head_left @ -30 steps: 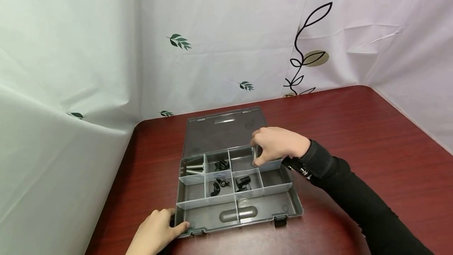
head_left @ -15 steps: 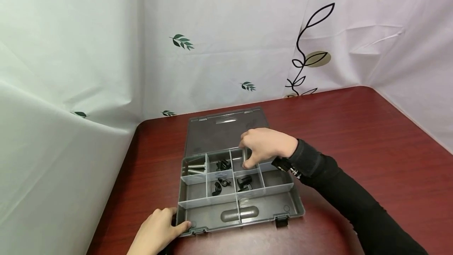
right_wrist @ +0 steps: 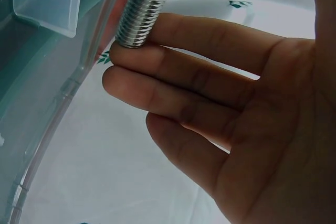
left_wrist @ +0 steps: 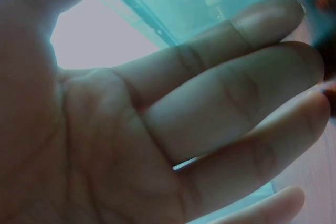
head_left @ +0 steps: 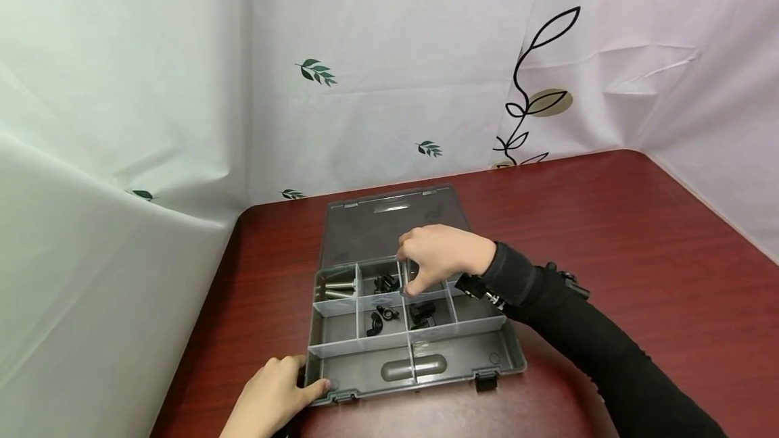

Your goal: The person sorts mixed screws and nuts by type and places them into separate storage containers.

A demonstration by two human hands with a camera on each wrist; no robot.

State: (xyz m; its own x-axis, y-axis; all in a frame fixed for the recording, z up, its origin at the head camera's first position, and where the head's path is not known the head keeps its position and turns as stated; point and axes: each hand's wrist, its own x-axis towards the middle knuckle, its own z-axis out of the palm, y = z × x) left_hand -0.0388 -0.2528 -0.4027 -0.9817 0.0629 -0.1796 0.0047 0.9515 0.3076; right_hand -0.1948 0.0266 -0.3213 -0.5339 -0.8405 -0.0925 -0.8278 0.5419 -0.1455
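Observation:
A grey plastic organizer box [head_left: 359,367] with clear dividers stands on the table, its lid folded back. My right hand [head_left: 447,250] pinches a silver threaded bolt [right_wrist: 144,9] between thumb and fingertips, upright over the back row, by the divider right of the back-middle compartment. In the right wrist view the bolt's upper part runs out of frame. My left hand [head_left: 272,387] grips the box's front left corner, thumb over the rim and fingers along the outer side. Silver rods [head_left: 339,289] lie in the back left compartment, small black parts [head_left: 385,284] in the back-middle one.
Black curved and ringed pieces [head_left: 375,323] lie in the middle row, with stubby black parts [head_left: 421,314] right of them. The smoky lid [head_left: 365,228] spreads behind the box. Black latches [head_left: 485,381] line the front edge. White curtains [head_left: 365,113] border the red-brown table [head_left: 566,222].
My right hand has moved left with the bolt, from the right side of a back compartment to its left divider. The left hand keeps its place on the box corner.

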